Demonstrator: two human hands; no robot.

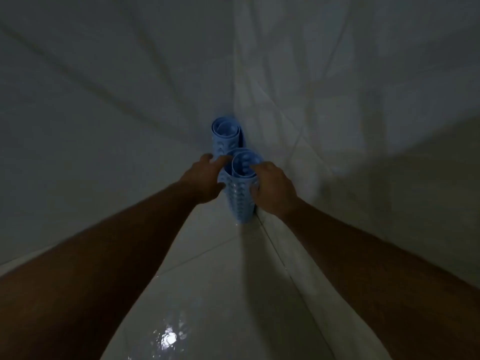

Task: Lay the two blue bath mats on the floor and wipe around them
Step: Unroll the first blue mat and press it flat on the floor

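Lift squarely with right hand (pixel 272 189) fingers grasping near mat roll (pixel 240 197) and left hand (pixel 205 178) fingers released alongside, or risk toppling far mat roll (pixel 226 137) onto wet floor (pixel 207 281).

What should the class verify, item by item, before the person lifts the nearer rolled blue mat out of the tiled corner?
1. Right hand grips the nearer rolled blue rubber mat: ok, thumb on its side, fingers over its rim.
2. Left hand holds it too: not ok, straight fingers only reach the rim.
3. Farther rolled blue rubber mat stays clear: cannot tell, it stands close behind.
4. White tiled floor dry: not ok, wet glare shows.
5. Mats unrolled: not ok, both stand upright.
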